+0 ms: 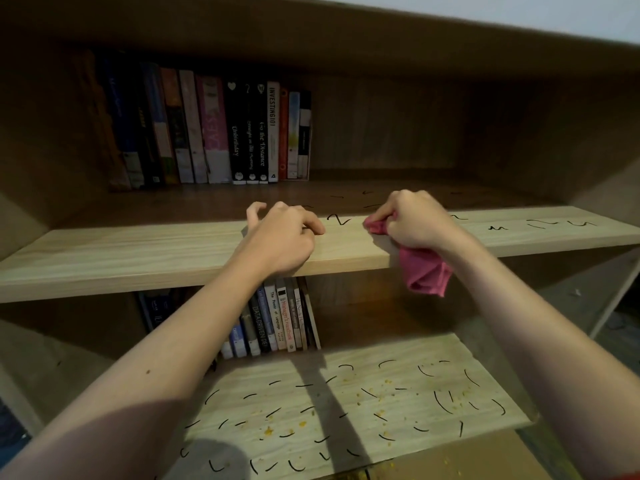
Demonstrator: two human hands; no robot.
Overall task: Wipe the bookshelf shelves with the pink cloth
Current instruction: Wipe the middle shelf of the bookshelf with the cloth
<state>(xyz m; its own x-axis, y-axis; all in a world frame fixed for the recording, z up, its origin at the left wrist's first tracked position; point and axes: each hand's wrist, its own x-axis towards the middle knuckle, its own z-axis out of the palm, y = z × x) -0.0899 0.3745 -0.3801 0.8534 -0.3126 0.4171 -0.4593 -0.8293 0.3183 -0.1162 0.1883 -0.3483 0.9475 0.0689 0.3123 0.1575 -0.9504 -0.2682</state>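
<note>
Two hands meet on the upper shelf (138,251): the right hand (412,220) clenches the pink cloth (424,271), one wad pressed boardward beside its fingers toward a black mark (339,220), the rest dangling under the fist, while the left hand (280,237), holding nothing, rests loosely bent alongside, seemingly bracing.

The shelf (138,258) under the left hand (280,237) is pale matt wood-grain; the pink cloth (424,271) in the right hand (412,220) looks soft and matt.

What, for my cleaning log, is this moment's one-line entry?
left hand: rests on shelf | right hand: grips cloth on shelf | marks: beside cloth
</note>
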